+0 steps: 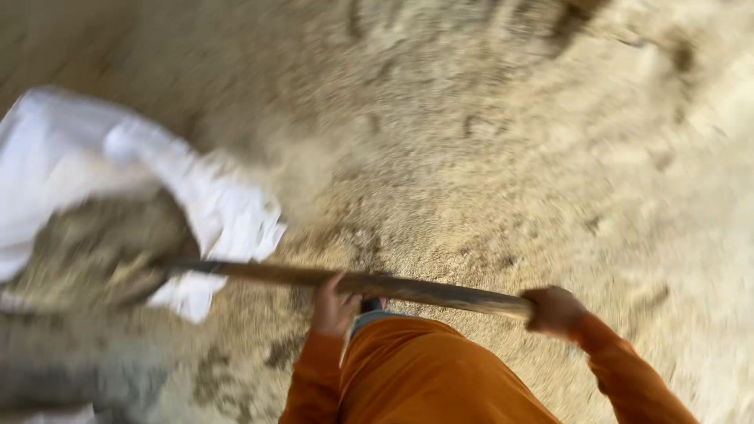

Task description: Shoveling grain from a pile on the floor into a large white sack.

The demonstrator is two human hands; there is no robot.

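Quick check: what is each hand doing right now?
Left hand: closed around the middle of the long brown wooden shovel handle.
Right hand: closed around the handle's end.

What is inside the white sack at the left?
The white sack holds sandy soil, and the shovel reaches into its mouth. The blade is blurred, and the sack's depth is hidden.

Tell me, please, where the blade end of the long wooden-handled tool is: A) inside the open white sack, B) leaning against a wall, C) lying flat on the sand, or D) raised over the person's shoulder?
A: the wooden handle, gripped by the left hand and right hand, runs left into the mouth of the white sack, which holds sand.
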